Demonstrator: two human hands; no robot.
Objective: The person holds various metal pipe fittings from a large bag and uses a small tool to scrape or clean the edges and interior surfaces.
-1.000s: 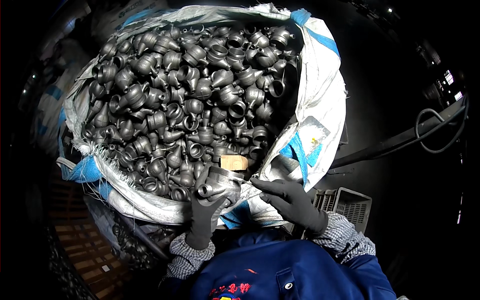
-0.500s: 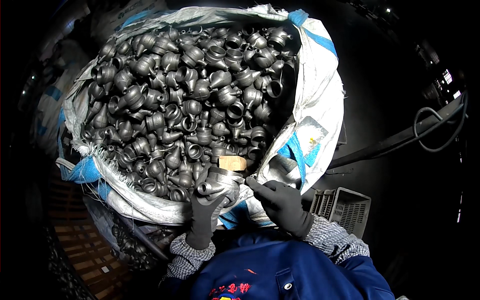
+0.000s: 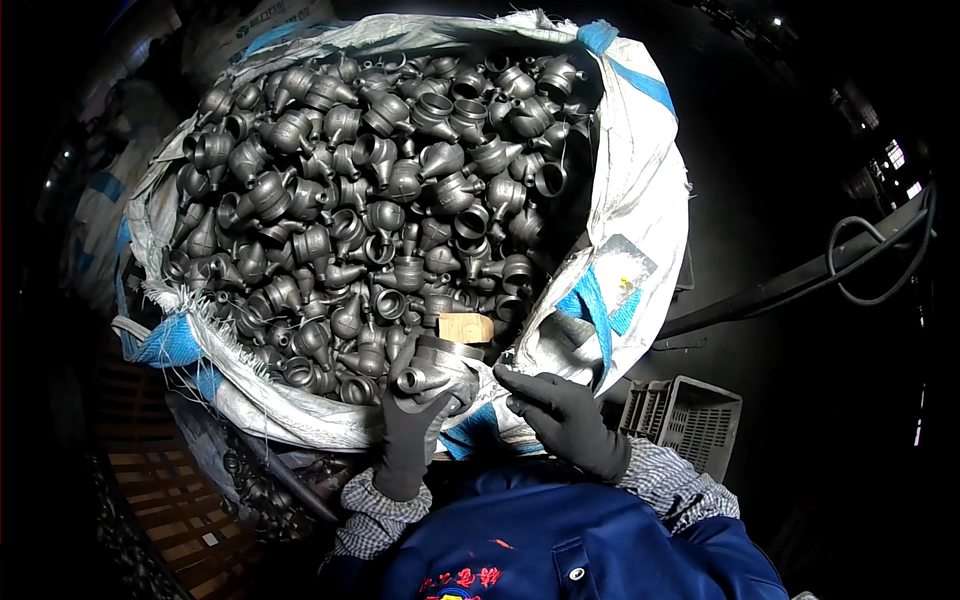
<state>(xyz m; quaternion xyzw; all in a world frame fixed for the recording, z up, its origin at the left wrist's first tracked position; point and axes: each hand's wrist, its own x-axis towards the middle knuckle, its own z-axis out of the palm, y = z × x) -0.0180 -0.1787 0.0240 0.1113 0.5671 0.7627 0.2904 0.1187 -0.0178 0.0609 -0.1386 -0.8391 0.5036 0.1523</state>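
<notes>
In my gloved left hand (image 3: pixel 408 440) is a bulbous grey metal casting (image 3: pixel 445 368), gripped at its left side and from below. A short round spout points left from it, and its wide ringed opening faces up. My gloved right hand (image 3: pixel 565 415) is a little to the right, apart from the casting. Its fingers stretch left toward the part, with a gap between them and nothing seen in them. Just beyond the casting lies a pale wooden block (image 3: pixel 465 327). A large white woven bag (image 3: pixel 640 170) holds a heap of similar castings (image 3: pixel 400 180).
Blue straps (image 3: pixel 597 37) run along the bag's rim, and its near edge is frayed. A grey plastic crate (image 3: pixel 705 420) stands at the lower right. Further right a dark pole (image 3: pixel 790 290) carries a looped cable (image 3: pixel 860 260). Brown slatted basketwork (image 3: pixel 160 480) lies at the lower left.
My right hand has drawn slightly right and down, away from the casting, and its fingers have straightened. My left hand keeps the casting in nearly the same place.
</notes>
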